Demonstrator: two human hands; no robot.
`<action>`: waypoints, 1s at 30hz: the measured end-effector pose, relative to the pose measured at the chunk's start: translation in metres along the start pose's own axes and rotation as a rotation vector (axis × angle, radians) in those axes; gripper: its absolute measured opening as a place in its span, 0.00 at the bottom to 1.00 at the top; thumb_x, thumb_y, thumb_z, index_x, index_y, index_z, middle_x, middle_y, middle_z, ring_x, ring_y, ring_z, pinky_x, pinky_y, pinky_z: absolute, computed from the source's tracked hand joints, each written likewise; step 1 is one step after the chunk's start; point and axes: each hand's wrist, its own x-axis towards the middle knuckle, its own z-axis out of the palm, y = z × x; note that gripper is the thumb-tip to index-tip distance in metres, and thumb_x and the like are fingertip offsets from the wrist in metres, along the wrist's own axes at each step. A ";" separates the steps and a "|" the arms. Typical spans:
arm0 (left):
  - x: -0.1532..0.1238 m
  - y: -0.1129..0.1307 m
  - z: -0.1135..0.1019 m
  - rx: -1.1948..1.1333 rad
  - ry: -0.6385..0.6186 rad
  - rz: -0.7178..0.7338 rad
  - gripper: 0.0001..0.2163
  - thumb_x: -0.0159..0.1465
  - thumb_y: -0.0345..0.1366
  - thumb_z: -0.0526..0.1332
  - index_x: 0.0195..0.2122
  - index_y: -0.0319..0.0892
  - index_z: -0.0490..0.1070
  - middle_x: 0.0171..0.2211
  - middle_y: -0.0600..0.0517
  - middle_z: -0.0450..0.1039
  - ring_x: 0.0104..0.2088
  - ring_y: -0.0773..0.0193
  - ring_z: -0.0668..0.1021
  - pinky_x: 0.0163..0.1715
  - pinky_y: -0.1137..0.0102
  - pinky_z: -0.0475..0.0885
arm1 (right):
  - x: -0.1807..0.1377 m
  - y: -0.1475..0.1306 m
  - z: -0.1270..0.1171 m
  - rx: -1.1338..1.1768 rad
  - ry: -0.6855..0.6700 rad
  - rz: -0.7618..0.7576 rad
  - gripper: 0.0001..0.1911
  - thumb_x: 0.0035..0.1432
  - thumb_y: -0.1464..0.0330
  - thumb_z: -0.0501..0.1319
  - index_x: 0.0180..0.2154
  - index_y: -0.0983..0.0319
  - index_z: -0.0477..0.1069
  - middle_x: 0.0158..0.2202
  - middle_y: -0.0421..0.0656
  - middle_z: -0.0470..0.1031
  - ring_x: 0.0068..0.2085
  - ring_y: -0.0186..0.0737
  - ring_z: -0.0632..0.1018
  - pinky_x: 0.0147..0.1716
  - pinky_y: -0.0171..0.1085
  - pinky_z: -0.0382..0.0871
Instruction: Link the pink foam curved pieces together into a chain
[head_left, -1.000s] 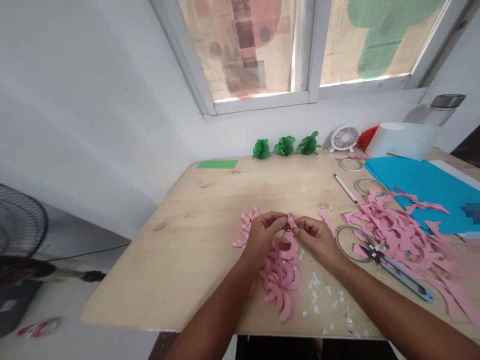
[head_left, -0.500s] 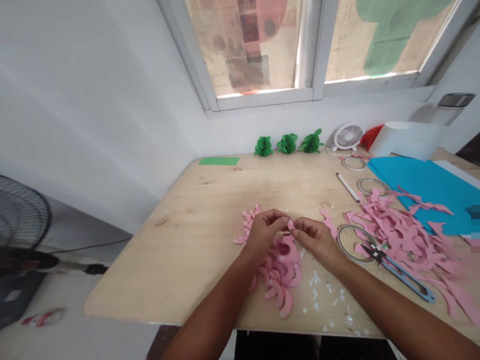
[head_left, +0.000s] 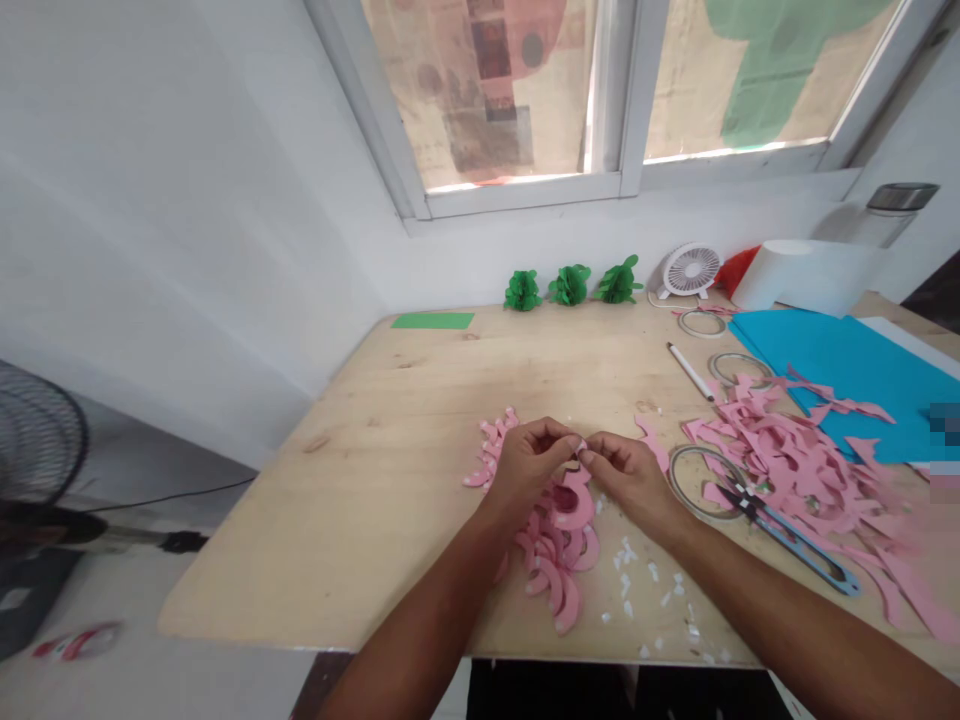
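My left hand and my right hand meet fingertip to fingertip above the table. Both pinch a small pink paper piece, mostly covered by the fingers. Below them lies a heap of curved pink paper cut-outs, several with pale tips. Smaller pink curved pieces lie just left of my left hand. Tiny white scraps are scattered on the wood under my right wrist.
Right of my hands lie a roll of tape, blue-handled scissors and a pile of pink paper offcuts. Behind are a white pen, blue sheets, a small fan, green paper figures and a green strip.
My fingertips have drawn slightly closer together around the small pink piece. The whole view has shifted a little; the things on the table lie as before.
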 end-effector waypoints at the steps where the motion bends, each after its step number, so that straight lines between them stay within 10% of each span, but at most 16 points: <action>1: 0.001 -0.001 0.000 0.000 -0.002 0.005 0.07 0.48 0.36 0.64 0.21 0.37 0.71 0.19 0.53 0.69 0.22 0.70 0.71 0.21 0.77 0.69 | 0.000 -0.001 0.000 0.004 0.000 0.007 0.14 0.50 0.58 0.58 0.24 0.63 0.64 0.18 0.34 0.55 0.20 0.28 0.56 0.18 0.31 0.49; 6: 0.001 -0.008 0.000 0.048 0.064 0.065 0.08 0.50 0.38 0.64 0.27 0.38 0.73 0.24 0.51 0.72 0.26 0.67 0.73 0.25 0.74 0.70 | 0.001 0.000 0.000 0.036 0.042 0.032 0.15 0.50 0.58 0.59 0.23 0.63 0.65 0.17 0.34 0.55 0.19 0.28 0.56 0.17 0.30 0.48; 16: -0.001 -0.016 -0.003 0.716 0.115 0.775 0.05 0.57 0.32 0.58 0.32 0.42 0.74 0.30 0.47 0.74 0.34 0.62 0.75 0.37 0.66 0.69 | 0.004 0.010 -0.006 -0.064 0.107 -0.049 0.14 0.53 0.60 0.57 0.23 0.63 0.65 0.19 0.36 0.58 0.22 0.30 0.60 0.20 0.31 0.54; 30: -0.001 -0.022 -0.004 0.810 0.151 0.756 0.06 0.58 0.33 0.57 0.31 0.43 0.74 0.29 0.47 0.75 0.33 0.60 0.75 0.37 0.66 0.68 | -0.002 0.003 -0.005 -0.440 0.188 -0.235 0.09 0.53 0.66 0.56 0.23 0.61 0.66 0.20 0.38 0.65 0.23 0.34 0.66 0.25 0.32 0.59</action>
